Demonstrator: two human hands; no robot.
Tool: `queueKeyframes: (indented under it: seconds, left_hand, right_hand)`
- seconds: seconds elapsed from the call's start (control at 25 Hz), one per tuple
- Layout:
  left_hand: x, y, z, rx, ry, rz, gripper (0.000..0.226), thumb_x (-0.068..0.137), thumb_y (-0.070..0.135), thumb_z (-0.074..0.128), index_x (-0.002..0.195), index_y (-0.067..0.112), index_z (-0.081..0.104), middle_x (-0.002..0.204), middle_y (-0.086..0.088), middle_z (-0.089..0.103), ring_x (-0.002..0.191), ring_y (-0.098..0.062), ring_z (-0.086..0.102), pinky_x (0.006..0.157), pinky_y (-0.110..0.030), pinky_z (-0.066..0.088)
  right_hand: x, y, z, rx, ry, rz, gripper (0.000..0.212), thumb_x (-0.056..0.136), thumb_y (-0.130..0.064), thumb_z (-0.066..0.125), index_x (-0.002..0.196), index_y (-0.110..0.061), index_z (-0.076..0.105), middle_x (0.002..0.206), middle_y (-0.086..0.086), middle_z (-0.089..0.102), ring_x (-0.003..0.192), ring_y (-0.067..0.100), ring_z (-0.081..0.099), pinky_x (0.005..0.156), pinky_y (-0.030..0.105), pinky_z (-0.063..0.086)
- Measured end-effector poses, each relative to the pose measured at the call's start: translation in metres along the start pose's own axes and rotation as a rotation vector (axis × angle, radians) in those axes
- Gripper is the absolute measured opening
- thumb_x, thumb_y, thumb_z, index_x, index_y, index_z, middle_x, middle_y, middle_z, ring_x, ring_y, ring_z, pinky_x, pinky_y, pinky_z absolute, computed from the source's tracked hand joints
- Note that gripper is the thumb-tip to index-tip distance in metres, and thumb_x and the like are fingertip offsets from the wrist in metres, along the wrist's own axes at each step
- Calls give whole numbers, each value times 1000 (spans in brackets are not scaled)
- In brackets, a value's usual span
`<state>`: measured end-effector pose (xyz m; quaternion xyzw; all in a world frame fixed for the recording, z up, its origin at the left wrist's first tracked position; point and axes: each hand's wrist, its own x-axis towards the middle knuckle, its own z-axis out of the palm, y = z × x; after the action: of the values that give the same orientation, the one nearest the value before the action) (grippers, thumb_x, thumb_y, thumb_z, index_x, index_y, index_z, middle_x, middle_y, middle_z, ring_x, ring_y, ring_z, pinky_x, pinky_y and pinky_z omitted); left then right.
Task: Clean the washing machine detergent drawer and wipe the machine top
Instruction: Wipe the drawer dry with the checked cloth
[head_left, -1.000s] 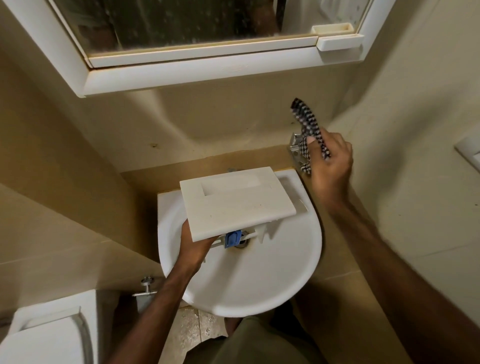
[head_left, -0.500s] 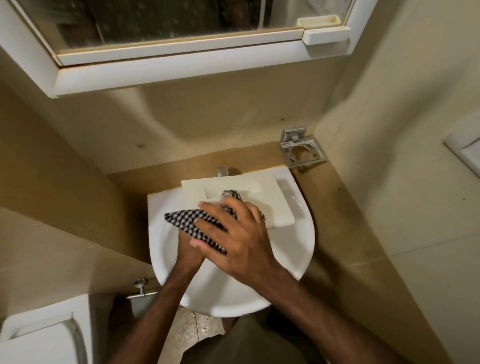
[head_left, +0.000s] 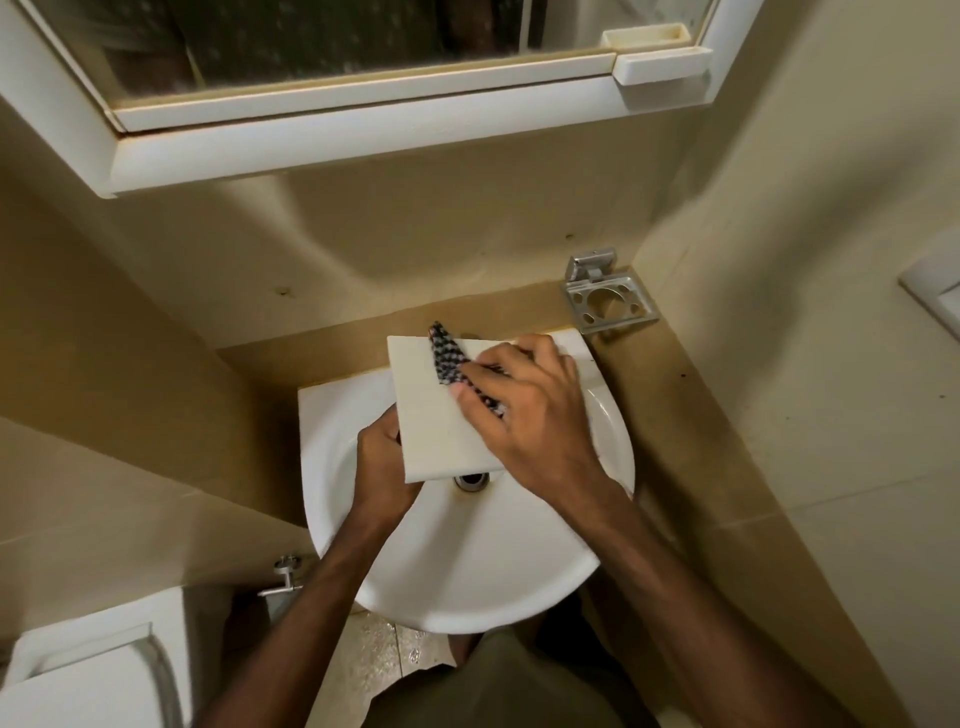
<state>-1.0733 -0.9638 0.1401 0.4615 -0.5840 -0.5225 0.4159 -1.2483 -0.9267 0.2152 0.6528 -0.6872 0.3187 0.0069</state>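
The white detergent drawer (head_left: 431, 410) is held flat over the white sink (head_left: 467, 571), its broad face up. My left hand (head_left: 379, 467) grips the drawer's near left edge from below. My right hand (head_left: 524, 415) presses a black-and-white checked cloth (head_left: 447, 356) onto the drawer's top face; the cloth's tip sticks out toward the wall, and the rest is hidden under my fingers. The sink drain (head_left: 471, 480) shows just below the drawer's near edge.
A metal toothbrush holder (head_left: 608, 299) is fixed to the wall at the sink's back right. A white-framed mirror cabinet (head_left: 363, 135) hangs overhead. A toilet cistern (head_left: 88, 675) sits at the lower left beside a wall valve (head_left: 284, 571).
My right hand brought the cloth from the toothbrush holder onto the drawer, then slid it from the near left toward the far right. The drawer's underside parts are no longer seen.
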Motion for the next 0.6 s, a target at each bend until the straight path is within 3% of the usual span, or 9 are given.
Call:
queueKeyframes:
  seconds: [0.04, 0.12, 0.2, 0.28, 0.36, 0.44, 0.6]
  left_hand:
    - [1, 0, -1, 10, 0, 5, 24, 72, 10, 76, 92, 20, 67, 82, 13, 76, 81, -11, 73, 63, -35, 62]
    - [2, 2, -2, -6, -4, 15, 19, 74, 5, 71, 87, 17, 63, 76, 18, 74, 73, 1, 69, 61, -19, 55]
    - [0, 7, -2, -43, -12, 15, 31, 76, -11, 71, 79, 18, 59, 64, 22, 69, 60, 7, 63, 53, -9, 47]
    - [1, 11, 1, -68, 18, 1, 38, 81, -19, 68, 77, 17, 58, 60, 22, 67, 56, 7, 63, 50, -8, 46]
    - [2, 16, 5, -39, 2, 34, 15, 74, 15, 76, 78, 18, 61, 67, 24, 70, 63, 8, 65, 56, -9, 49]
    - [3, 20, 9, 8, -30, 25, 24, 60, 32, 71, 79, 24, 61, 70, 25, 70, 65, 10, 64, 58, -9, 48]
    - [-3, 16, 10, 161, -65, 149, 57, 70, 4, 73, 115, 34, 54, 113, 40, 64, 108, 14, 61, 86, -10, 50]
  right_hand:
    - [3, -6, 0, 19, -48, -76, 31, 97, -41, 61, 113, -22, 80, 111, -8, 70, 109, 22, 52, 83, 39, 38]
    - [10, 8, -3, 40, -58, -92, 32, 94, -42, 60, 111, -23, 80, 109, -5, 66, 107, 21, 51, 84, 40, 40]
    - [15, 39, -6, 16, 5, 37, 33, 89, -44, 59, 99, -23, 81, 104, -2, 61, 102, 23, 50, 85, 45, 44]
    - [15, 58, -5, -17, 55, 173, 33, 88, -45, 57, 93, -21, 79, 102, 0, 60, 99, 25, 50, 84, 49, 47]
    - [15, 40, 0, -35, 81, 192, 31, 90, -42, 58, 96, -19, 78, 107, 2, 63, 100, 25, 50, 82, 48, 48]
    - [13, -7, 4, 26, 80, 95, 29, 93, -39, 63, 106, -19, 78, 114, 1, 66, 102, 24, 52, 83, 43, 46]
    - [-3, -62, 1, 55, -26, -327, 27, 94, -42, 69, 115, -27, 78, 123, 0, 68, 112, 25, 55, 89, 41, 39]
